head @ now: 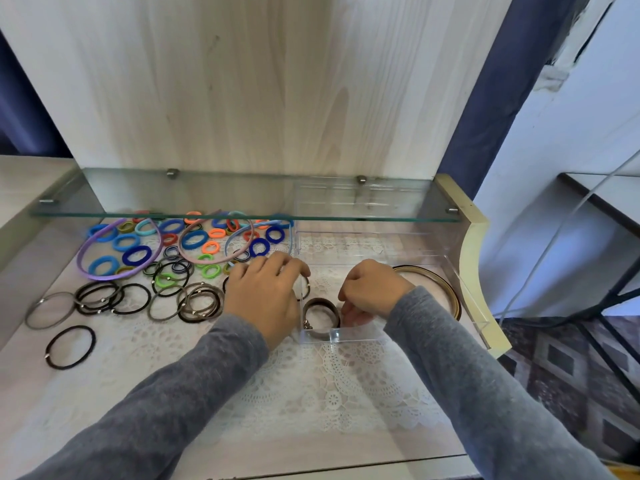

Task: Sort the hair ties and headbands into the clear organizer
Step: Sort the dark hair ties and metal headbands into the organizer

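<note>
Brown hair ties (320, 311) lie in the near compartment of the clear organizer (349, 334), between the two hands. Right hand (374, 292) is inside the organizer with fingers curled down, tips just beside these ties; cannot tell if it grips. Left hand (266, 299) curves over the organizer's left wall; hold also unclear. Headbands (446, 289) sit just right of the right hand. Loose ties (166, 265) lie left of the left hand on the tabletop (52, 393).
</note>
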`<action>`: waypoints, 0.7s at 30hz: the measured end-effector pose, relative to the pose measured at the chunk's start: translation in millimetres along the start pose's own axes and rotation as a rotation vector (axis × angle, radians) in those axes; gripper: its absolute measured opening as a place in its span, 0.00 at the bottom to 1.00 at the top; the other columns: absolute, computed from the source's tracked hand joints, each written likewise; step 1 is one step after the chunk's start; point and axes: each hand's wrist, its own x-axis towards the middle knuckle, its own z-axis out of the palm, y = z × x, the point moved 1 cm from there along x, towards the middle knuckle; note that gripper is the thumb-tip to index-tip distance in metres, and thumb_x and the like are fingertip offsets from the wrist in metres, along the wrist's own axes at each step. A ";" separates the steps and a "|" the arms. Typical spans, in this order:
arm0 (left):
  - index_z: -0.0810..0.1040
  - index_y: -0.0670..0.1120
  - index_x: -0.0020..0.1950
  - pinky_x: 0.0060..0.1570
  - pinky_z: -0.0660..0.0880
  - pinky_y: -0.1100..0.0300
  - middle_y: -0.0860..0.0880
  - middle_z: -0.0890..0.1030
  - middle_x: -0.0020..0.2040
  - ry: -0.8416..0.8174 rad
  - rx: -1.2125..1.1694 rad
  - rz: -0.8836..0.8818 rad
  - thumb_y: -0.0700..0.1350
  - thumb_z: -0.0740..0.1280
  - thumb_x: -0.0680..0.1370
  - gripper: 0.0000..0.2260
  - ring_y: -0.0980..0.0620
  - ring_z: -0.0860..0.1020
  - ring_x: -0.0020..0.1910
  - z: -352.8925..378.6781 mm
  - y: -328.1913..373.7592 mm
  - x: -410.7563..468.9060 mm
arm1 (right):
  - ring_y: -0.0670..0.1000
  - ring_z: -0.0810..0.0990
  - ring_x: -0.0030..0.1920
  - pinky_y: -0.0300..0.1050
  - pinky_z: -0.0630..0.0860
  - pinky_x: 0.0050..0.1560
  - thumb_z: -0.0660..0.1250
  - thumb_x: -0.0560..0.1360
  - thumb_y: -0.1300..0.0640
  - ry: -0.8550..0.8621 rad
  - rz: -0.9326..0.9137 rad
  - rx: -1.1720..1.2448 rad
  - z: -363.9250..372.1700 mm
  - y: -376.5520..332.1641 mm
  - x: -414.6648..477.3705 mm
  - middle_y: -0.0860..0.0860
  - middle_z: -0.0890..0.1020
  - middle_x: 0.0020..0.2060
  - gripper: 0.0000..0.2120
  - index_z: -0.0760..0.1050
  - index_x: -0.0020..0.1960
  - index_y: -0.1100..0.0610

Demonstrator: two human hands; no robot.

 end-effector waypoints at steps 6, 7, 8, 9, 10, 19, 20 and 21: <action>0.75 0.55 0.50 0.46 0.69 0.54 0.59 0.79 0.46 -0.010 -0.076 -0.043 0.47 0.59 0.69 0.12 0.53 0.78 0.43 2.4 -3.2 -14.5 | 0.53 0.85 0.37 0.52 0.82 0.45 0.57 0.74 0.65 -0.007 -0.003 0.023 2.0 -2.0 -0.5 0.56 0.84 0.37 0.11 0.79 0.45 0.64; 0.75 0.55 0.50 0.45 0.69 0.54 0.59 0.79 0.46 -0.005 -0.082 -0.045 0.47 0.61 0.68 0.12 0.53 0.78 0.43 3.0 -2.3 -15.5 | 0.53 0.85 0.37 0.52 0.82 0.45 0.57 0.74 0.65 -0.012 -0.005 0.022 2.7 -2.9 -0.6 0.56 0.84 0.36 0.11 0.78 0.45 0.64; 0.75 0.55 0.50 0.45 0.69 0.54 0.59 0.79 0.46 -0.003 -0.088 -0.050 0.47 0.61 0.68 0.12 0.54 0.78 0.43 2.9 -1.5 -16.1 | 0.54 0.85 0.37 0.52 0.82 0.45 0.56 0.74 0.65 -0.018 -0.007 0.021 3.4 -3.8 -1.1 0.56 0.84 0.37 0.12 0.78 0.45 0.64; 0.75 0.55 0.51 0.45 0.69 0.54 0.59 0.79 0.46 0.001 -0.092 -0.054 0.47 0.60 0.68 0.12 0.54 0.78 0.43 2.9 -1.1 -16.4 | 0.54 0.85 0.37 0.52 0.82 0.44 0.56 0.74 0.65 -0.022 -0.009 0.016 4.0 -4.5 -1.2 0.57 0.84 0.37 0.12 0.78 0.46 0.64; 0.75 0.55 0.51 0.45 0.70 0.54 0.59 0.80 0.46 -0.004 -0.095 -0.056 0.48 0.59 0.68 0.13 0.53 0.78 0.43 2.7 -1.0 -16.5 | 0.55 0.85 0.38 0.52 0.82 0.45 0.56 0.74 0.65 -0.023 -0.015 0.007 4.3 -4.8 -1.4 0.57 0.84 0.38 0.12 0.78 0.47 0.63; 0.77 0.53 0.51 0.50 0.64 0.56 0.55 0.77 0.54 -0.015 -0.238 0.051 0.46 0.57 0.69 0.15 0.53 0.75 0.52 -3.8 -2.9 -21.1 | 0.52 0.81 0.45 0.48 0.80 0.49 0.56 0.74 0.64 0.038 -0.162 -0.155 -2.6 -4.8 -12.8 0.51 0.82 0.44 0.13 0.79 0.45 0.54; 0.77 0.53 0.51 0.51 0.62 0.57 0.54 0.76 0.55 -0.026 -0.257 0.103 0.47 0.58 0.69 0.14 0.53 0.74 0.54 -6.6 -1.5 -21.3 | 0.51 0.80 0.45 0.47 0.79 0.50 0.57 0.73 0.64 0.066 -0.219 -0.182 -3.0 -5.9 -15.3 0.50 0.81 0.44 0.14 0.79 0.43 0.51; 0.78 0.53 0.50 0.52 0.60 0.57 0.54 0.75 0.56 -0.042 -0.269 0.152 0.49 0.59 0.69 0.13 0.53 0.73 0.56 -9.0 -0.3 -21.3 | 0.51 0.79 0.46 0.46 0.78 0.50 0.57 0.73 0.65 0.081 -0.277 -0.205 -2.6 -7.0 -17.4 0.49 0.80 0.44 0.16 0.80 0.42 0.49</action>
